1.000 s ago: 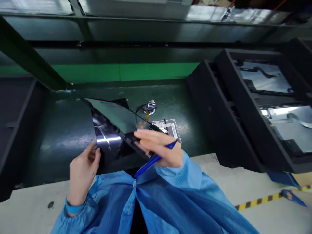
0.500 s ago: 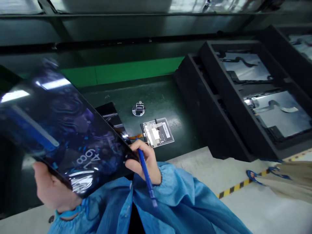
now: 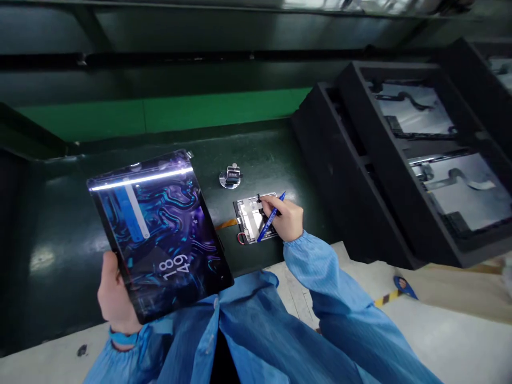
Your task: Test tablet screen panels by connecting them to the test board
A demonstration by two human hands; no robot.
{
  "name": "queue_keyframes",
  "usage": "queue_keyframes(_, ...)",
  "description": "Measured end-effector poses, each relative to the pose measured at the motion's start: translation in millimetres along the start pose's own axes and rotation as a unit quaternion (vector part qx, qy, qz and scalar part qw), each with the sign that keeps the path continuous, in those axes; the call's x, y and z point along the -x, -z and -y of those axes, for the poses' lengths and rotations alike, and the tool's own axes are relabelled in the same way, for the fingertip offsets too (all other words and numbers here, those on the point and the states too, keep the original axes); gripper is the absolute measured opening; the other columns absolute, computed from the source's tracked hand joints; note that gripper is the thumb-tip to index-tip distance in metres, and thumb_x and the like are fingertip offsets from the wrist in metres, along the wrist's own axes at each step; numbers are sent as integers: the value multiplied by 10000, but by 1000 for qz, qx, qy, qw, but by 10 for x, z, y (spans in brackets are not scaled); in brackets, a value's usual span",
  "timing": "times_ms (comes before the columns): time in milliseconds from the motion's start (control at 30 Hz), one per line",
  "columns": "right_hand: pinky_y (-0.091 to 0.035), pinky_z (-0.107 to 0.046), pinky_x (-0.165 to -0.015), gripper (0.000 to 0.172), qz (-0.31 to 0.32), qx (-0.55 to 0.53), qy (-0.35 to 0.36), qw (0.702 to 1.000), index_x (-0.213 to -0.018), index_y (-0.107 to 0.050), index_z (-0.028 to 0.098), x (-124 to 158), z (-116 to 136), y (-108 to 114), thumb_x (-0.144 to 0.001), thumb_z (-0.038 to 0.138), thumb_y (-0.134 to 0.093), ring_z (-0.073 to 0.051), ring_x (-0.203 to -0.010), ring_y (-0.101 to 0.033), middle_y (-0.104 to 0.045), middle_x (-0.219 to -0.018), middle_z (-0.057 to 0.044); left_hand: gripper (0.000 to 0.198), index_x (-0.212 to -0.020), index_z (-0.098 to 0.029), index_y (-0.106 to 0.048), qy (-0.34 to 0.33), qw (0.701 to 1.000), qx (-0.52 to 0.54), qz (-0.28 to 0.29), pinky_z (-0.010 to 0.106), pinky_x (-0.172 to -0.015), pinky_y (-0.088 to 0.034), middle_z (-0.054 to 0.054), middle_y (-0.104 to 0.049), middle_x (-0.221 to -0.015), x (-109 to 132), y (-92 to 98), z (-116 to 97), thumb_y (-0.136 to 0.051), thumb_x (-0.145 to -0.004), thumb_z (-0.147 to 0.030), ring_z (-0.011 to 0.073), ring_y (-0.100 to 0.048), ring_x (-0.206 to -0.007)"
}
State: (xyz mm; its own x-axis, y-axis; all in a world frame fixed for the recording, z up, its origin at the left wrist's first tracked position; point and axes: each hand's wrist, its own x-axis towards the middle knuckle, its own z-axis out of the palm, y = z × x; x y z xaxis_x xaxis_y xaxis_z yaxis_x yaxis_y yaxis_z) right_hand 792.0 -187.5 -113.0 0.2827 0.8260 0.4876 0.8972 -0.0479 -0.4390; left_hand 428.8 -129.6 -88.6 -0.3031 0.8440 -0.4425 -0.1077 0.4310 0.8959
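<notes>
Fingers of the left hand (image 3: 114, 296) wrap the lower left corner of a lit, glossy black tablet panel with swirling blue and purple wallpaper (image 3: 160, 234), holding it tilted up off the dark green work surface (image 3: 60, 229). Its long axis runs from that hand away and slightly left. Right hand (image 3: 286, 218) fingers pinch a blue pen (image 3: 270, 217) and rest their tips on a small silver and white circuit board (image 3: 252, 218), which lies flat just right of the panel. A thin orange ribbon cable (image 3: 226, 224) reaches from the board toward the panel's right edge. The right hand is the nearer one to the board. On the screen the digits 18 and 49 read clearly; print on the board is too small to read. Behind the board stands a small round metal tally counter (image 3: 231, 176), and black foam trays holding grey panels (image 3: 348, 176) sit well apart to the right.
</notes>
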Motion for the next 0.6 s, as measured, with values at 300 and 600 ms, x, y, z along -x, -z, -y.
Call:
queue_keyframes(300,-504,-429,-1018,171,39,-163,195,966,-1122,-607,220,-69,796,176,-959,260,-570,-251,-1223,-599,-715,-1229,-79,438,-1004,-246,-803,182,927,319,80,452,-1150,-417,1,-805,-894,451,-452,-275,-368,-1004,-298,243,-649,-1218)
queue_keyframes(600,-450,-507,-1101,285,102,-274,281,914,-1246,-573,268,-125,1254,233,-1018,388,-451,-252,-1307,-550,-662,-1330,-56,414,-895,-223,-811,248,915,272,165,481,-1152,-404,34,-794,-1030,592,-500,-324,-436,-972,-378,290,-577,-1305)
